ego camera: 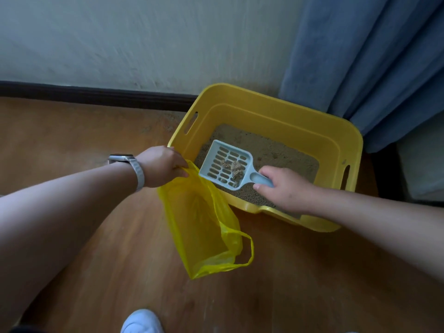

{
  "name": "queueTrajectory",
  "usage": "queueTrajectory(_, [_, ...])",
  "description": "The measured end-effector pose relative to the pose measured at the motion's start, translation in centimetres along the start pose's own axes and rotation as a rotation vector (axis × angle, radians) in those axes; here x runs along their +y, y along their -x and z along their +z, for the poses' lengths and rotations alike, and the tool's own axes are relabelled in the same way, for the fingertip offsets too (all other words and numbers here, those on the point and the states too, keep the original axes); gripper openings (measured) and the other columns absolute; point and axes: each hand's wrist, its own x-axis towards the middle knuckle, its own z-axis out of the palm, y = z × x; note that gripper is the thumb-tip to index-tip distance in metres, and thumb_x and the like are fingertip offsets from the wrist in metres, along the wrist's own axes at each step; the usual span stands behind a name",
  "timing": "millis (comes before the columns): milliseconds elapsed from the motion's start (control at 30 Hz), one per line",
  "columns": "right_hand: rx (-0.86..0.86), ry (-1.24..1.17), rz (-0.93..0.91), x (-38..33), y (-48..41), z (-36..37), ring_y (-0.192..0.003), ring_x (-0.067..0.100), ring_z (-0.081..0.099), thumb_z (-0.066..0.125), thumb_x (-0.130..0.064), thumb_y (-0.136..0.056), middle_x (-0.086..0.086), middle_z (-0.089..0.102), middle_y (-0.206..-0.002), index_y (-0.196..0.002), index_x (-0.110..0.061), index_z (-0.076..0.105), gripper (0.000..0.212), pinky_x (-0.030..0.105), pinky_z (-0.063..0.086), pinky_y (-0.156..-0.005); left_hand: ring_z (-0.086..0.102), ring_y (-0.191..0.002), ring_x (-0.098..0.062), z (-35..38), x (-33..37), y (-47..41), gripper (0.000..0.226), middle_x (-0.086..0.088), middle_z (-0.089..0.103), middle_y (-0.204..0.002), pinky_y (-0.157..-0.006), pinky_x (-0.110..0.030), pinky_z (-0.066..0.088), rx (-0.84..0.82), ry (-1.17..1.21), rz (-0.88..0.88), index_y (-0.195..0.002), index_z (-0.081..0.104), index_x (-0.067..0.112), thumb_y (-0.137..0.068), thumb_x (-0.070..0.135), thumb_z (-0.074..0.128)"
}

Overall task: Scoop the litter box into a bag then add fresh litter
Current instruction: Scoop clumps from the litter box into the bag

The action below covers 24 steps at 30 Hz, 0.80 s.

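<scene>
Gripping the scoop (228, 164) by its handle, your right hand (286, 188) holds the slotted blade over the litter (276, 150) inside the litter box (276, 102), near the box wall on your left; your left hand (163, 165) pinches 1 loop of the bag (204, 224) just outside that same wall, its mouth open beside the rim. The scoop looks stiff and light, best held by the handle; the clumps (236, 170) look crumbly and may roll off if tilted; the bag is thin, limp film and needs holding open. Count: 1 box, 1 scoop, 1 bag with 2 loops, roughly 2 clumps.
</scene>
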Motion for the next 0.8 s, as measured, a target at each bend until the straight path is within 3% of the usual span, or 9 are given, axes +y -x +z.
queueTrajectory(133, [-0.052,0.145,-0.097,-2.8,1.4,0.9,-0.070,0.021,0.055,0.050,-0.043,-0.096,-0.005,0.055,-0.073,-0.089,-0.023,0.049,0.021,0.036,0.035,-0.058,0.063,-0.097,-0.023,0.1,0.0,0.0,0.027,0.002,0.069,-0.107,-0.082,-0.039,0.053,-0.004,0.012,-0.003,-0.111,0.071,0.024,-0.093,0.039,0.058])
queueTrajectory(233, [-0.035,0.336,-0.221,-4.1,1.6,2.2,-0.082,0.026,0.057,0.046,-0.041,-0.096,-0.004,0.056,-0.083,-0.092,-0.023,0.045,0.018,0.034,0.033,-0.061,0.061,-0.100,-0.024,0.3,-0.1,0.1,0.023,0.001,0.068,-0.106,-0.083,-0.040,0.053,-0.012,0.017,0.026,-0.110,0.071,0.024,-0.094,0.030,0.056])
queueTrajectory(333, [0.066,0.493,-0.382,-4.4,1.1,3.7,-0.090,0.030,0.062,0.049,-0.036,-0.095,0.002,0.064,-0.097,-0.098,-0.020,0.050,0.016,0.035,0.035,-0.063,0.058,-0.104,-0.026,0.3,-0.3,0.0,0.028,-0.002,0.068,-0.109,-0.088,-0.041,0.050,-0.021,0.028,0.046,-0.113,0.069,0.023,-0.093,0.039,0.058])
queueTrajectory(433, [0.213,0.622,-0.544,-4.0,0.7,4.7,-0.058,0.030,0.062,0.074,-0.027,-0.074,0.004,0.061,-0.070,-0.082,-0.016,0.057,0.022,0.030,0.033,-0.044,0.057,-0.105,-0.025,0.4,-0.5,0.0,0.032,-0.001,0.067,-0.107,-0.089,-0.041,0.048,0.022,-0.006,0.085,-0.110,0.069,0.022,-0.090,0.045,0.061])
queueTrajectory(500, [0.249,0.646,-0.579,-3.8,0.4,5.0,-0.048,0.028,0.056,0.079,-0.024,-0.066,0.003,0.055,-0.062,-0.077,-0.016,0.058,0.026,0.027,0.032,-0.039,0.054,-0.106,-0.023,0.4,-0.6,0.2,0.033,0.003,0.067,-0.107,-0.088,-0.041,0.047,0.087,-0.074,0.126,-0.108,0.069,0.024,-0.087,0.050,0.061])
queueTrajectory(633, [0.358,0.653,-0.671,-3.7,-0.1,4.9,-0.050,0.029,0.054,0.057,-0.021,-0.076,0.006,0.053,-0.064,-0.082,-0.014,0.059,0.009,0.030,0.038,-0.040,0.051,-0.111,-0.021,0.1,-0.9,0.6,0.039,0.003,0.064,-0.116,-0.090,-0.040,0.046,0.124,-0.097,0.113,-0.113,0.068,0.026,-0.086,0.053,0.061])
queueTrajectory(700, [0.384,0.652,-0.693,-3.6,-0.3,4.7,-0.051,0.029,0.052,0.046,-0.022,-0.078,0.006,0.052,-0.065,-0.083,-0.014,0.059,0.016,0.031,0.038,-0.040,0.052,-0.109,-0.021,0.0,-1.1,0.6,0.039,0.000,0.065,-0.115,-0.091,-0.040,0.047,0.114,-0.066,0.111,-0.114,0.068,0.024,-0.086,0.051,0.062])
queueTrajectory(800, [0.365,0.646,-0.643,-3.4,-0.3,4.4,-0.053,0.030,0.055,0.043,-0.026,-0.079,0.006,0.053,-0.066,-0.082,-0.014,0.060,0.021,0.032,0.040,-0.040,0.054,-0.107,-0.022,0.0,-1.2,0.7,0.038,-0.001,0.067,-0.111,-0.090,-0.040,0.049,0.099,-0.038,0.116,-0.113,0.069,0.022,-0.087,0.049,0.062])
